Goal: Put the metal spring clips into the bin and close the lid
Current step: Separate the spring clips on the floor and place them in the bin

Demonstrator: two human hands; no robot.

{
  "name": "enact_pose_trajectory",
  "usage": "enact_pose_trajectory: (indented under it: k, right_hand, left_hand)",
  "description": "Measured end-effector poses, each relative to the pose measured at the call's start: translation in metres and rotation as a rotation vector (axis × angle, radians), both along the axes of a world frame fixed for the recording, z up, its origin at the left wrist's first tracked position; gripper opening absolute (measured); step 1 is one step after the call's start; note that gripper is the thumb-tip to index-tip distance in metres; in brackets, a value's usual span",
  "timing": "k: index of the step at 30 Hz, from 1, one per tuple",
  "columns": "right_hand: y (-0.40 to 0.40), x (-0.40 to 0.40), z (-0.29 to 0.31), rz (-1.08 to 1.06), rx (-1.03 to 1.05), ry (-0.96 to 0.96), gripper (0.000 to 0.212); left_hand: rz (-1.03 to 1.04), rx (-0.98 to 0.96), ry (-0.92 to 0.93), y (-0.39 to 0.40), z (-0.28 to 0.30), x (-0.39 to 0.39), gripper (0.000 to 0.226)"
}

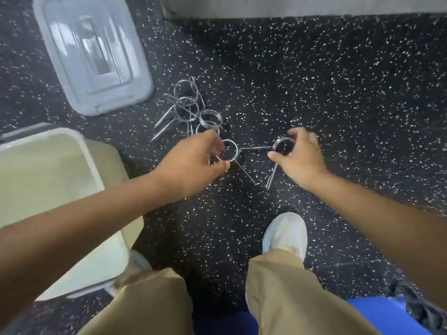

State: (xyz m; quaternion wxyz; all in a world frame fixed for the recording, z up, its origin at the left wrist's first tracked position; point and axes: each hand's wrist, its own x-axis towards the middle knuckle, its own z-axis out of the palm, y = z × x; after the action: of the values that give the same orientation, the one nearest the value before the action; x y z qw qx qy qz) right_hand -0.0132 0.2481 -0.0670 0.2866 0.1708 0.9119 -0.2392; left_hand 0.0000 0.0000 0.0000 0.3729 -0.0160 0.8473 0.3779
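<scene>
Several metal spring clips [187, 107] lie in a heap on the speckled black floor. My left hand [193, 163] pinches the coil of one spring clip [229, 153] between thumb and fingers. My right hand [300, 158] grips the coil of another spring clip [284, 146], whose handles point left and down. An open pale bin [95, 170] stands at the left, under my left forearm, and nothing shows inside it. Its clear grey lid [96, 59] lies flat on the floor at the upper left, apart from the bin.
My legs in tan trousers and a white shoe [285, 235] are at the bottom. A light wall base or bench edge [290, 8] runs along the top. Something blue [387, 315] lies at the lower right.
</scene>
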Motion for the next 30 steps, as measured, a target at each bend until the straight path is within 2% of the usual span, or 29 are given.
enact_pose_trajectory:
  k: [5,8,11,13,16,23,26,30]
  right_hand:
    - [-0.004,0.009,-0.04,0.042,0.142,0.128,0.074]
    - [0.001,0.005,-0.057,0.021,0.15,0.194,0.071]
    - [0.004,0.005,-0.065,-0.007,0.13,0.229,0.066]
    - [0.006,0.005,-0.069,-0.013,0.117,0.23,0.063]
    - [0.008,0.005,-0.072,-0.041,0.068,0.218,0.059]
    - [0.009,-0.001,-0.066,-0.102,-0.011,0.177,0.053]
    - [0.011,-0.002,-0.059,-0.13,-0.086,0.184,0.051]
    - [0.009,0.007,-0.043,-0.091,-0.244,0.22,0.053]
  left_hand:
    - [-0.243,-0.095,0.25,0.021,-0.057,-0.01,0.058]
    - [-0.454,-0.169,0.383,0.031,-0.087,-0.014,0.067]
    - [-0.669,-0.291,0.46,0.034,-0.107,-0.016,0.072]
    - [-0.754,-0.34,0.527,0.033,-0.115,-0.016,0.064]
    - [-0.77,-0.336,0.609,0.031,-0.119,-0.019,0.044]
    - [-0.813,-0.291,0.539,0.03,-0.108,-0.034,0.028]
    - [-0.818,-0.271,0.48,0.021,-0.095,-0.034,0.028]
    - [-0.772,-0.264,0.462,0.004,-0.061,-0.019,0.041]
